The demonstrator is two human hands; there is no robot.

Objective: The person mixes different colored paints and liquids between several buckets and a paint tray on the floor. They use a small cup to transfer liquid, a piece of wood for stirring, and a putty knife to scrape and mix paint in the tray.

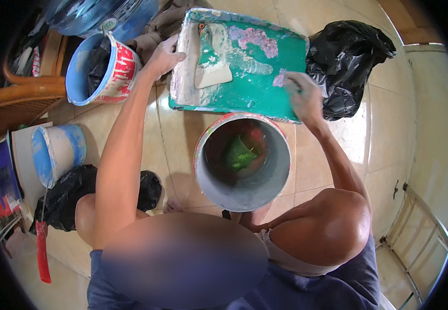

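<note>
A green paint tray [257, 95], crusted with white and lilac residue, lies on the floor ahead of me. My left hand [166, 59] is closed over its left rim. Over the tray's right part, my right hand [305, 98] is slightly blurred, fingers curled beside a lilac patch [280, 78]; whether they pinch some of it is unclear. A wide scraper [213, 76] with a green handle and whitish blade rests in the tray's left part. Between my knees stands a grey-walled bucket [273, 175] with murky liquid and a green container [242, 153] inside.
Right of the tray sits a black plastic bag [342, 57]. On the left are a red-and-white bucket [123, 72], a smaller blue-and-white bucket [69, 152], another black bag [77, 194] and a red-handled tool [42, 253]. A large blue water bottle [87, 15] lies behind them. A metal frame [425, 212] stands at right.
</note>
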